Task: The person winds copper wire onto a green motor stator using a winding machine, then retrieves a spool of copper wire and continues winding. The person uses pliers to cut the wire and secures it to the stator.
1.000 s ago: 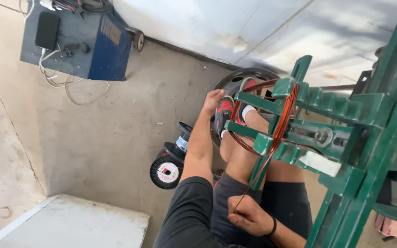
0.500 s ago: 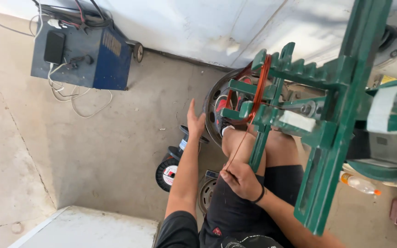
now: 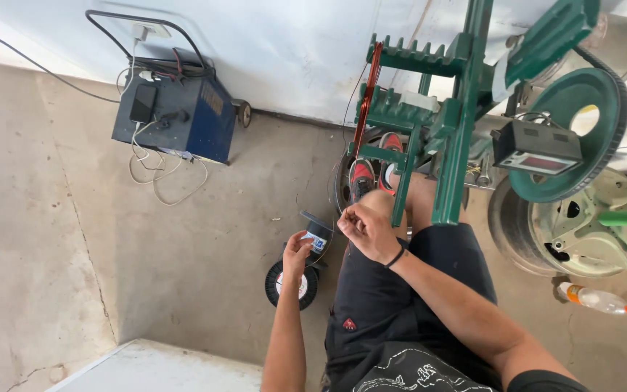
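Observation:
I sit facing a green winding frame (image 3: 453,131) that carries a coil of copper wire (image 3: 369,94). My right hand (image 3: 368,231) pinches a thin copper wire strand (image 3: 352,174) that runs up to the coil. My left hand (image 3: 295,252) is down at the floor, with its fingers closed on a small black spool (image 3: 318,231) that has a white and blue label. Just below it lies a second black spool with a white centre (image 3: 306,287). My feet in red and black shoes (image 3: 363,178) rest under the frame.
A blue wheeled machine (image 3: 175,116) with cables and a phone on top stands by the white wall at the left. At the right are a large green belt wheel (image 3: 582,138), a small counter box (image 3: 538,149), a metal housing (image 3: 582,232) and a plastic bottle (image 3: 596,299). A pale slab (image 3: 161,366) lies near me.
My left hand left the coil and dropped to the black spool on the floor. My right hand rose along the wire toward the frame. My view swung left.

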